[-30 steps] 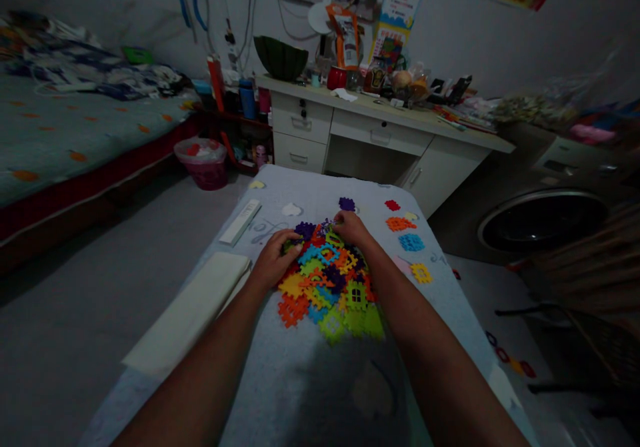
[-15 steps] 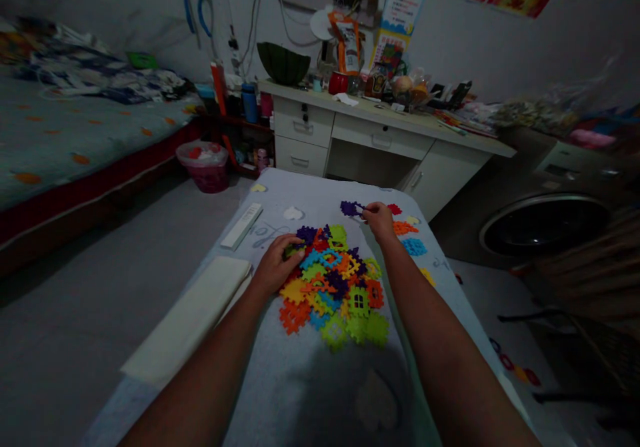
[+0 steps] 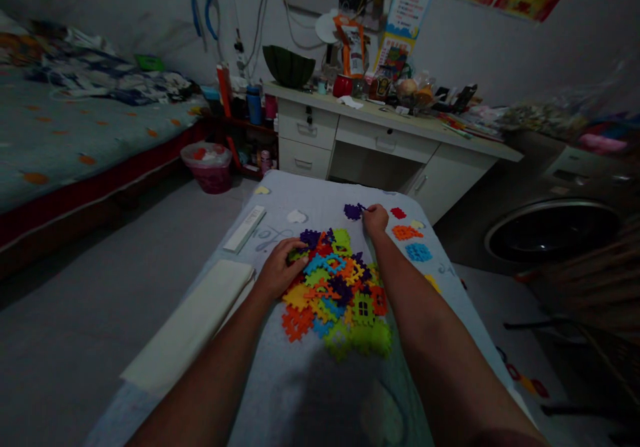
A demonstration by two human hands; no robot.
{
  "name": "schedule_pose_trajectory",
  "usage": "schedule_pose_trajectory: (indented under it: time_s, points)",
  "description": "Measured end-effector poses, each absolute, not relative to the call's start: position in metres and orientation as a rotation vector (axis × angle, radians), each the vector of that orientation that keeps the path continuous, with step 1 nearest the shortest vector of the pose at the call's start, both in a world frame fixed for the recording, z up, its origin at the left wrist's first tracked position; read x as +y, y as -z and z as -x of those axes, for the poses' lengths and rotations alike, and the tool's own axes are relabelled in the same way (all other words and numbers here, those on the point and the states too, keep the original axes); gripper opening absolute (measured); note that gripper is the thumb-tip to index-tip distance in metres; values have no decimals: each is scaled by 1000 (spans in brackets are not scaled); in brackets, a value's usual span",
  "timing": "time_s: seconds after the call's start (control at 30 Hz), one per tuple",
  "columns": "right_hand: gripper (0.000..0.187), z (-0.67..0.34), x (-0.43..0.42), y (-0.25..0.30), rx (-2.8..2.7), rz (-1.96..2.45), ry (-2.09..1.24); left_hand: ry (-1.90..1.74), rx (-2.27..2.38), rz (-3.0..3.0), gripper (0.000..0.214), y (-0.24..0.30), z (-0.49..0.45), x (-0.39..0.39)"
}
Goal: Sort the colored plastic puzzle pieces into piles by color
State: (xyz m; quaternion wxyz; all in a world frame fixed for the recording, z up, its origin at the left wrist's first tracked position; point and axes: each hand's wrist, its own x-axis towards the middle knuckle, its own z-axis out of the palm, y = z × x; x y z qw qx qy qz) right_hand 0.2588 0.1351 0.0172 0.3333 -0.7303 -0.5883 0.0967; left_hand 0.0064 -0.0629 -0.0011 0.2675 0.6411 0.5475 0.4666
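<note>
A heap of colourful plastic interlocking tiles (image 3: 337, 290) lies on a grey cloth-covered table (image 3: 300, 387). My left hand (image 3: 280, 270) rests curled on the heap's left edge, fingers closed over a green tile. My right hand (image 3: 375, 220) reaches past the heap's far side and pinches the edge of a purple tile (image 3: 353, 211) lying on the cloth. To the right of that hand lie separate red (image 3: 398, 213), orange (image 3: 406, 232) and blue (image 3: 418, 252) tile groups.
A white flat box (image 3: 245, 228) and a cream folded cloth (image 3: 193, 323) lie at the table's left. A cluttered white desk (image 3: 390, 137) stands behind, a bed (image 3: 65, 147) at left, a pink bin (image 3: 207, 165) on the floor, a washing machine (image 3: 555, 230) at right.
My right hand left the heap's far edge and moved forward and right, carrying a purple tile to the purple pile. My left hand stayed on the heap's left side.
</note>
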Motion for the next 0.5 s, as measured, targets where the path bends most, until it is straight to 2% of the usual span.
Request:
schedule_pose_trajectory:
  time_s: [0.23, 0.5]
  points:
    - [21, -253, 127, -10, -1837, 1833, -287, -1257, 1492, -1742, 30, 3, -6, -63]
    - [26, -246, 115, -32, -1937, 1653, -376, -1277, 1468, -1726, 31, 2, -6, -63]
